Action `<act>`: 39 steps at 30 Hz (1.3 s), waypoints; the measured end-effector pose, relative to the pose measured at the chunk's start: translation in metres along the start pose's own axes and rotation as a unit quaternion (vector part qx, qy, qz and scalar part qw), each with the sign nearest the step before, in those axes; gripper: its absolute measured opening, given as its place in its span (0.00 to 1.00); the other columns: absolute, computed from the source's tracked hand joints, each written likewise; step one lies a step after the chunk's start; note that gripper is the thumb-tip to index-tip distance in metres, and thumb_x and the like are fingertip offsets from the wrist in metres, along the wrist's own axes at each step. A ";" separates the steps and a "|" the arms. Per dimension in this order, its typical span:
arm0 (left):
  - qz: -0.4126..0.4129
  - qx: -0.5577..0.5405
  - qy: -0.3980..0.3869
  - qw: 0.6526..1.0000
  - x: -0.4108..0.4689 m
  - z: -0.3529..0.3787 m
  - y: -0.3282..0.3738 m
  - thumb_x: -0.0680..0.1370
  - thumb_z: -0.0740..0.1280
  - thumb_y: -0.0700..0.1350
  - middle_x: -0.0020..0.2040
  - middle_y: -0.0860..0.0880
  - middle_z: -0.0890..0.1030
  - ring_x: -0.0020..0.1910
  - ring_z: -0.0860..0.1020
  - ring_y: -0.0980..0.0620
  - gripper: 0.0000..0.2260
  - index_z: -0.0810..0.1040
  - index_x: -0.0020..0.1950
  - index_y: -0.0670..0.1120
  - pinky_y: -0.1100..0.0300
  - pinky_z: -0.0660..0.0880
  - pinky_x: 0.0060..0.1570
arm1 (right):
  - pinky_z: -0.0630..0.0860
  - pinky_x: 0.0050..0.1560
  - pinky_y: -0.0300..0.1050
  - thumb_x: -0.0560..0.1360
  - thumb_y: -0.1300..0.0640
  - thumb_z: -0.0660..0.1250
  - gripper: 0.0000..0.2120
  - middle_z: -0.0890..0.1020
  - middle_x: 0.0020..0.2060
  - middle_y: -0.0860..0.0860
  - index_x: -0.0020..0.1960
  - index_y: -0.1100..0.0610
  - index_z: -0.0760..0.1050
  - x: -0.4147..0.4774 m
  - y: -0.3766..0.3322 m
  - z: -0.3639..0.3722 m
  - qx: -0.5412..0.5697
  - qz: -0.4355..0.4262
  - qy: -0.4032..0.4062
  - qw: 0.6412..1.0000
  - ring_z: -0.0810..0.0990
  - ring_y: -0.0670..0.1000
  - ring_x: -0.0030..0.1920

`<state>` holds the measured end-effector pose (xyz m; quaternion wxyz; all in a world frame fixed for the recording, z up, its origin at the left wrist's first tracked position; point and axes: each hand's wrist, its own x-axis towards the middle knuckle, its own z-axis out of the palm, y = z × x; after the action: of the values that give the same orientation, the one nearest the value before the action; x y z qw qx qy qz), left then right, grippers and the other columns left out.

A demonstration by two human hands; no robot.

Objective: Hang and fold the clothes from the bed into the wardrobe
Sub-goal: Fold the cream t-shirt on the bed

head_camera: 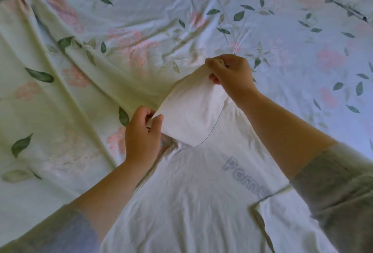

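**Visible body parts.** Two arms are in view, each ending in a bare hand: left hand (141, 137) and right hand (230, 73).

**Forearms.** The left forearm (105, 188) and the right forearm (282, 125) are uncovered from the wrist up to the sleeve edge.

**Sleeves.** Both belong to a grey top of soft, mottled fabric.
- The left sleeve (60, 230) reads grey with a bluish cast. Its outer edge picks up a yellow-green tint.
- The right sleeve (339, 188) is wide and loose. It shows creases and a band-like line running parallel to its edge.

Both sleeves are cut off by the frame edge.
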<state>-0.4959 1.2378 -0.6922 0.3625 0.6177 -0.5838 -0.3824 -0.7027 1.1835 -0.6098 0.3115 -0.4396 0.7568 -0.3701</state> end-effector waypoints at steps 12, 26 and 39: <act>0.206 0.100 -0.240 0.943 -0.096 0.011 -0.004 0.77 0.70 0.43 0.43 0.53 0.78 0.44 0.76 0.53 0.03 0.78 0.47 0.44 0.56 0.74 0.45 | 0.69 0.34 0.30 0.73 0.58 0.69 0.05 0.83 0.34 0.50 0.39 0.51 0.81 -0.124 0.110 -0.090 -0.049 0.128 0.085 0.987 0.76 0.43 0.33; 0.166 0.169 -0.310 0.921 -0.106 0.046 -0.001 0.78 0.66 0.43 0.44 0.56 0.75 0.41 0.75 0.56 0.01 0.77 0.48 0.49 0.56 0.75 0.42 | 0.71 0.56 0.39 0.76 0.59 0.67 0.13 0.81 0.55 0.48 0.61 0.54 0.78 -0.196 0.199 -0.086 -0.050 0.219 0.055 0.973 0.78 0.48 0.58; 0.233 0.224 -0.383 0.866 -0.068 0.162 0.059 0.79 0.64 0.42 0.55 0.49 0.76 0.51 0.76 0.51 0.06 0.75 0.55 0.44 0.54 0.75 0.52 | 0.68 0.52 0.37 0.76 0.67 0.61 0.15 0.83 0.53 0.52 0.59 0.58 0.79 -0.203 0.248 -0.181 -0.094 0.240 0.160 0.953 0.77 0.48 0.51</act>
<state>-0.6687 1.3024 -0.7079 0.0412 0.3338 -0.8733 -0.3523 -0.8699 1.5017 -0.6907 0.2230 -0.2072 0.9113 -0.2774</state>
